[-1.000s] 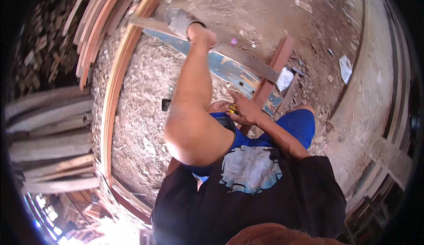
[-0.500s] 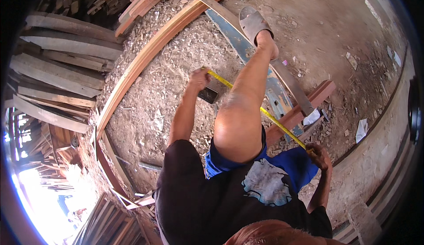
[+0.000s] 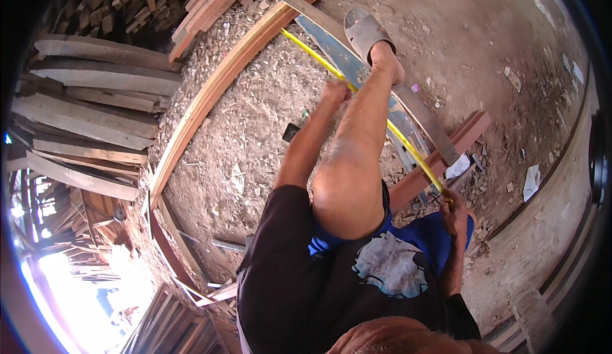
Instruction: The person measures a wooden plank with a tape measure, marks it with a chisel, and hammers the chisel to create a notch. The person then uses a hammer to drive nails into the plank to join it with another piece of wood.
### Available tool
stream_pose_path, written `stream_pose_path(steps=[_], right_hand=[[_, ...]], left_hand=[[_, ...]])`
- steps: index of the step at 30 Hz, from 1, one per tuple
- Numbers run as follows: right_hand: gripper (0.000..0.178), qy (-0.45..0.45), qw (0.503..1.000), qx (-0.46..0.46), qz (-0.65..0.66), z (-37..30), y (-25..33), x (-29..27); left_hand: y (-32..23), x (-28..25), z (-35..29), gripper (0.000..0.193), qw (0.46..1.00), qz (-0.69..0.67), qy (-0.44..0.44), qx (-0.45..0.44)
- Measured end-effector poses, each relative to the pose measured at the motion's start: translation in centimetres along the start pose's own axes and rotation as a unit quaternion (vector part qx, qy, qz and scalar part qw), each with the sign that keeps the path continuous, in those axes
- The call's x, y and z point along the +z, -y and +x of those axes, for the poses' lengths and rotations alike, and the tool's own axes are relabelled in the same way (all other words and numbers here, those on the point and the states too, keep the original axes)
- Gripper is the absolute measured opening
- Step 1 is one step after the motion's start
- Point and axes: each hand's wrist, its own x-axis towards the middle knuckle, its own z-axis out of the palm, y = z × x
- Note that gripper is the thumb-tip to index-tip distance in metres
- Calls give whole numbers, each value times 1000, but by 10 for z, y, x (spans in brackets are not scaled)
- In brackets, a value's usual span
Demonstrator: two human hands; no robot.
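A yellow tape measure (image 3: pixel 411 148) is drawn out diagonally beside a curved wooden board (image 3: pixel 417 111) and a worn blue-painted board (image 3: pixel 328 48); my bare leg hides part of the blade. My left hand (image 3: pixel 335 91) is closed at the blade near my shin, somewhat blurred, with the blade's free end reaching beyond it toward the long curved timber. At the other end, by my blue shorts, my right hand (image 3: pixel 454 212) grips the tape measure; its case is mostly hidden by the fingers. Under the curved board's near end lies a reddish beam (image 3: pixel 408 185).
A long curved timber (image 3: pixel 223 76) arcs across the left ground, with stacked curved planks (image 3: pixel 95 92) beyond it. A dark phone (image 3: pixel 291 132) lies among wood chips beside my left forearm. My sandalled foot (image 3: pixel 368 35) rests by the boards. White scraps (image 3: pixel 531 182) lie at right.
My left hand has moved forward and right, from the tape's end to partway along the blade. The blade now reaches farther to the upper left. My right hand has shifted slightly.
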Motion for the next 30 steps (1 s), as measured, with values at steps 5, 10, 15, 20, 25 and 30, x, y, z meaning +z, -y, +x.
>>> stream_pose_path(steps=[5,10,15,20,25,30], right_hand=[[42,5,999,8,-41,-21,24,-32],[40,-16,999,14,-40,-7,23,-8],[38,-48,999,2,-9,9,34,5],[41,-40,993,-61,-88,39,26,0],[45,-99,991,1,-94,39,17,-23],[46,-101,988,14,-118,38,14,-11]], left_hand=[[-45,13,24,30,996,-78,-30,-20],[-87,24,17,28,993,-98,-57,-44],[-90,27,46,26,995,-72,-38,-59],[-66,-3,122,32,1000,5,-5,-25],[-85,100,95,28,998,36,2,-59],[-115,126,90,26,995,77,-23,-56]])
